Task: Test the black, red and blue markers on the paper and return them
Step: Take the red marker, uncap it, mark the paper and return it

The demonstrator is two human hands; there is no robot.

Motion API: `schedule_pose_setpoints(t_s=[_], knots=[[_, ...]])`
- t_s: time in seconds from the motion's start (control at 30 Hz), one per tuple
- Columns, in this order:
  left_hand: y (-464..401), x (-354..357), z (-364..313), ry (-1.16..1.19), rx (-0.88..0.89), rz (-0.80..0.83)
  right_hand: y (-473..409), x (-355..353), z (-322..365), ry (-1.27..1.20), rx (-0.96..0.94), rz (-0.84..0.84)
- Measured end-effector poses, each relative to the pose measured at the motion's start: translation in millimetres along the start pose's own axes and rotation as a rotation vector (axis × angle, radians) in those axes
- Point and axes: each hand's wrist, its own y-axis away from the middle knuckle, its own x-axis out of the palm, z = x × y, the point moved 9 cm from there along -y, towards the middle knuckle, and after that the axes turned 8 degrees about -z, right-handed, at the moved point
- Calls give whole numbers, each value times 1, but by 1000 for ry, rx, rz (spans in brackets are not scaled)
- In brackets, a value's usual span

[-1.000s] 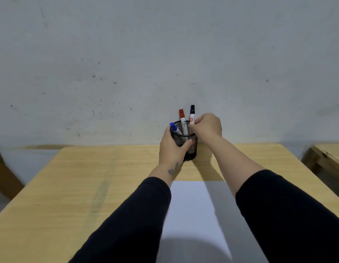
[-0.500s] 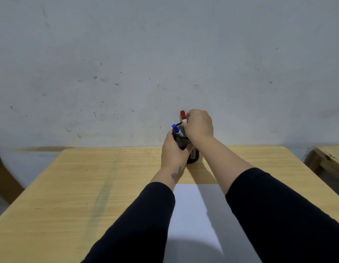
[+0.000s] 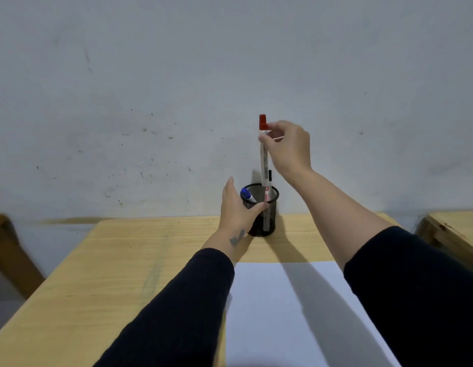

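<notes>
A black mesh pen cup [image 3: 271,207] stands at the far edge of the wooden table [image 3: 124,274], against the wall. My left hand [image 3: 236,207] wraps around the cup's left side. My right hand [image 3: 289,149] pinches the red marker [image 3: 263,160] near its red cap and holds it upright, its lower end still inside the cup. The blue marker [image 3: 246,195] leans in the cup's left side. The black marker [image 3: 269,176] shows only its cap behind the red one. A white sheet of paper [image 3: 269,313] lies on the table in front of me.
A grey speckled wall rises right behind the cup. Part of another wooden table [image 3: 452,231] shows at the right edge, and a wooden leg [image 3: 7,252] at the left.
My right hand has risen, drawing the red marker most of the way out of the cup. My left hand has stayed on the cup.
</notes>
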Motion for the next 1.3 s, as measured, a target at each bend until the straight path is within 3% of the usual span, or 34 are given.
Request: schedule_pose_setpoints(t_s=[0.13,0.27,0.4,0.63,0.8,0.87,0.93,1.0,1.07,1.3], knots=[[8,-51,-58,-14,266,-187,19,-15,9,-13,-10,118],[31,-79,-97,22,495,-183,60,-16,0,9,33,282],[59,-80,-82,73,342,-50,106,-25,-8,12,76,348],[99,-84,-49,95,187,25,159,-31,-13,-27,53,408],[102,-112,-46,287,111,-228,164,-55,2,77,-87,172],[104,-117,-46,352,89,-282,172,-47,-11,-26,123,257],[107,-112,-46,357,84,-272,185,-34,-25,-332,540,351],[111,-106,-44,355,73,-244,193,-26,-28,-568,812,347],[116,-101,-39,330,66,-217,193,-23,-33,-618,896,294],[120,-91,-24,253,47,-158,197,-13,-47,-574,852,239]])
